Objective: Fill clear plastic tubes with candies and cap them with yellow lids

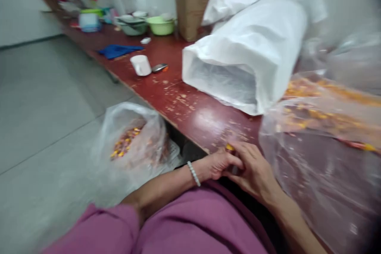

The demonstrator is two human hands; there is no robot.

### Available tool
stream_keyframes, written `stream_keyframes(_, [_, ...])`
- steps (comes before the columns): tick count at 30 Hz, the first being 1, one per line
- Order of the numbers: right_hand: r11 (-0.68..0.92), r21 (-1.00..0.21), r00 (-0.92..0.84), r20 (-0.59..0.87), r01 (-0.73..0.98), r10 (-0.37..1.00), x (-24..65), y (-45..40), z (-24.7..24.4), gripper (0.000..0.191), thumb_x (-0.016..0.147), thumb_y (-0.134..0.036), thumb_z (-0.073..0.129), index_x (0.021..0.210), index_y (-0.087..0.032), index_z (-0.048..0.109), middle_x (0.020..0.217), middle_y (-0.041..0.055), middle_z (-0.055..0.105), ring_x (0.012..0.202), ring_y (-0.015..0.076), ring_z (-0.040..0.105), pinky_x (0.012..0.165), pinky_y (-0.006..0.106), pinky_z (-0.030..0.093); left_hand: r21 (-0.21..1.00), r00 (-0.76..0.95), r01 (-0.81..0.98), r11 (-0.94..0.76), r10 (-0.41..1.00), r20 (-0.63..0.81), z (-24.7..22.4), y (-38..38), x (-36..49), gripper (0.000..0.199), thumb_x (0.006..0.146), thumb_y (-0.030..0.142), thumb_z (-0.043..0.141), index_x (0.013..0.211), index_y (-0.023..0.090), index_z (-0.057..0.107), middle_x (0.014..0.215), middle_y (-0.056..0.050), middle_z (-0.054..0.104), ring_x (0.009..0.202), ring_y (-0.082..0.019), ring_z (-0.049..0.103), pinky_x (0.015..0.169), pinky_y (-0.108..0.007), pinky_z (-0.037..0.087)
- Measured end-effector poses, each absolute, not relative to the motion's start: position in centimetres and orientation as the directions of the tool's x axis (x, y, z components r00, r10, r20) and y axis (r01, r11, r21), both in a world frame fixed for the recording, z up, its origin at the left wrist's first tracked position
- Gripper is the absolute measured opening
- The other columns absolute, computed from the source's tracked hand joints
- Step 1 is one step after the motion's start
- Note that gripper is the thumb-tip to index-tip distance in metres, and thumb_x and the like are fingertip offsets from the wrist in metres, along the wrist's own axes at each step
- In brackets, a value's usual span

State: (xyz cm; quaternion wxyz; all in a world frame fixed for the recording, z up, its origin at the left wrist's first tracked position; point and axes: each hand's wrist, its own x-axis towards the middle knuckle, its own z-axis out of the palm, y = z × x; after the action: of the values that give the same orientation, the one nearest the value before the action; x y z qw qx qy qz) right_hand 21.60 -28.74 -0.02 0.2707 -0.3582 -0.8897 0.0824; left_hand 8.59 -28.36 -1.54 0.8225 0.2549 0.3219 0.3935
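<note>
Close to the front edge of the table, my left hand (220, 163), with a pale bead bracelet on the wrist, meets my right hand (252, 165). Both hands are closed, the fingers curled round a small dark-red piece with a yellow end (229, 148). Most of that piece is hidden by the fingers, so its kind cannot be made out. To the right of my right hand lies a clear plastic bag (297, 158) with many red-and-yellow pieces (324, 117) in it or under it, blurred.
On the dark red table (166, 91) a white woven sack (262, 35) lies with its mouth towards me. Beyond are a white mug (141, 66), a blue cloth (117, 50), green basins (160, 26) and a carton (199, 6). On the floor at left stands a clear bag (154, 127) of similar pieces.
</note>
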Motion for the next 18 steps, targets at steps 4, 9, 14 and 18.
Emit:
stream_keyframes(4, [0.778,-0.318,-0.637,0.448,0.542,0.627,19.9,-28.5,-1.2,0.058,0.069,-0.036,0.073,0.119,-0.017,0.049,0.104,0.0119,0.062,0.097,0.0273,0.058,0.084,0.041,0.050,0.657,0.443,-0.533,0.533,0.837,-0.320,-2.2,-29.2,7.2,0.021,0.043,0.005,0.061,0.062,0.013,0.062,0.059,0.002,0.059,0.054,-0.010,0.053,0.053,-0.021,0.044])
stream_keyframes(9, [0.800,-0.360,-0.699,0.395,0.480,0.596,17.8,-29.3,-0.6,0.073,0.071,-0.042,0.071,0.132,-0.017,0.040,0.130,0.0152,0.050,0.117,0.0302,0.049,0.096,0.046,0.045,0.643,0.423,-0.554,0.530,0.844,-0.330,-1.9,-30.6,4.0,0.022,0.046,0.006,0.066,0.066,0.012,0.062,0.062,0.000,0.061,0.053,-0.010,0.055,0.054,-0.022,0.047])
stream_keyframes(14, [0.686,-0.501,-0.570,0.391,0.528,0.723,18.8,-28.7,-0.9,0.076,0.079,-0.046,0.062,0.142,-0.019,0.028,0.147,0.0148,0.029,0.134,0.0301,0.033,0.106,0.049,0.038,0.730,-0.025,-0.560,0.393,0.872,-0.489,-1.3,-31.3,-5.9,0.035,0.060,0.012,0.070,0.094,0.012,0.062,0.070,0.001,0.061,0.054,-0.015,0.061,0.062,-0.036,0.053])
stream_keyframes(18, [0.625,-0.528,-0.518,0.357,0.576,0.778,21.3,-27.6,-2.1,0.044,0.086,-0.036,0.055,0.128,-0.024,0.048,0.136,0.0098,0.046,0.124,0.0249,0.048,0.102,0.044,0.044,0.798,-0.368,-0.530,0.285,0.770,-0.520,-2.6,-31.7,-16.1,0.011,0.085,0.017,0.053,0.096,0.015,0.056,0.072,0.005,0.057,0.060,-0.008,0.057,0.072,-0.031,0.052])
